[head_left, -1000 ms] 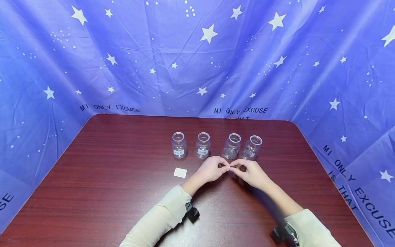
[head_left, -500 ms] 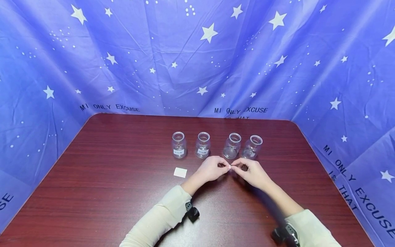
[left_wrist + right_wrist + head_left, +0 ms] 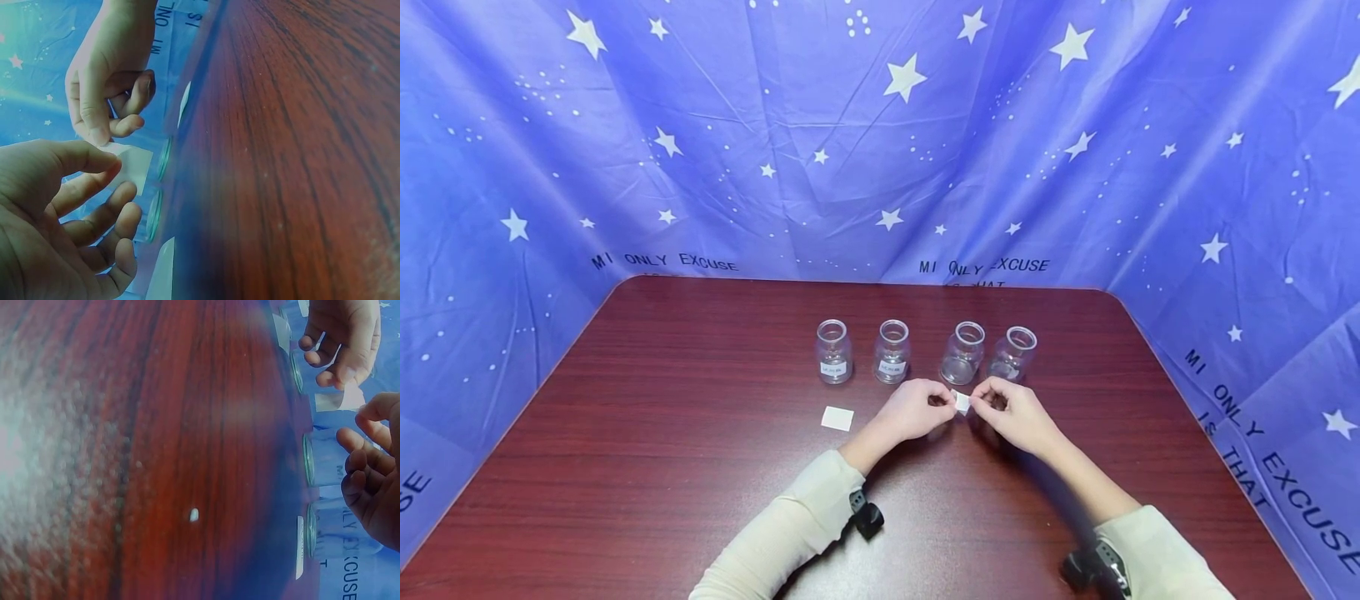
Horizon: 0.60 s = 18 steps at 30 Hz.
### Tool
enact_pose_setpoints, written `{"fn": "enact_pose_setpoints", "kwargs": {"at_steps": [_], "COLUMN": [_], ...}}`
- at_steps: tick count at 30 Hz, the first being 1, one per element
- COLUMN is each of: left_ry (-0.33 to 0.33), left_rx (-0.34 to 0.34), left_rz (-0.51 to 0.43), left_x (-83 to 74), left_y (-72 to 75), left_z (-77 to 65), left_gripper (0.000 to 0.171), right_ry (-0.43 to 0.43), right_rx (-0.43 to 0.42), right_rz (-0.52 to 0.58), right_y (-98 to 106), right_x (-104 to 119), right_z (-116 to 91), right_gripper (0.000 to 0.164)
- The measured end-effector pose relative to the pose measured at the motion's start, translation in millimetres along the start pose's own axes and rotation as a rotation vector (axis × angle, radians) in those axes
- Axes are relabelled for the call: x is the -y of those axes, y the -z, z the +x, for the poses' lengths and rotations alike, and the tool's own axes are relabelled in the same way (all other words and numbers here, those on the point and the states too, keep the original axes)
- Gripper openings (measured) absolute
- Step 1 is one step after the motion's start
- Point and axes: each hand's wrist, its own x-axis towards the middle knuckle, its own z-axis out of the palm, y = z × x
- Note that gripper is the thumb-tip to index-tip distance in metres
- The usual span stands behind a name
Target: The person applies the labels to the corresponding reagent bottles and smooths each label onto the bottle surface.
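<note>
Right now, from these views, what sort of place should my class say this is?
Probably a screened-off tabletop workspace: a blue star-print curtain hangs behind a dark red table, where four glass jars stand.

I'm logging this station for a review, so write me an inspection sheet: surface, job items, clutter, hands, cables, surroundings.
Surface: dark red wood-grain table, glossy.
Job's things: small white piece between the hands; four glass jars upright, mouths open, the two leftmost bearing labels.
Clutter: loose white rectangle lying flat; white strip near the jars, seen edge-on; tiny white speck.
Grippers: left hand and right hand both pinch the small white piece.
Cables: nothing seen.
Surroundings: blue star-patterned cloth behind and beside the table.
</note>
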Motion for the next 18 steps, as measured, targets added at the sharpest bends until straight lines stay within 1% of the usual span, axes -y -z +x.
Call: {"fn": "enact_pose_setpoints", "kwargs": {"at_steps": [4, 9, 18], "left_ry": [0.028, 0.056, 0.053], "left_rx": [0.007, 0.020, 0.006], "left_rz": [-0.009, -0.020, -0.013], "left_x": [-0.9, -0.8, 1.0], "left_y": [1.2, 1.5, 2.1], "left_z": [-1.5, -2.1, -1.4], "left_gripper": [0.006, 0.005, 0.006], "right_ry": [-0.020, -0.048, -0.092], "right_rx": [0.000, -0.013, -0.063], "right_rz": [0.015, 0.009, -0.002], "right_y": [0.4, 0.9, 4.1], "right_x": [-0.7, -2.2, -2.4], "right_z": [0.1, -0.3, 0.3], "right_gripper": [0.004, 0.004, 0.005]}}
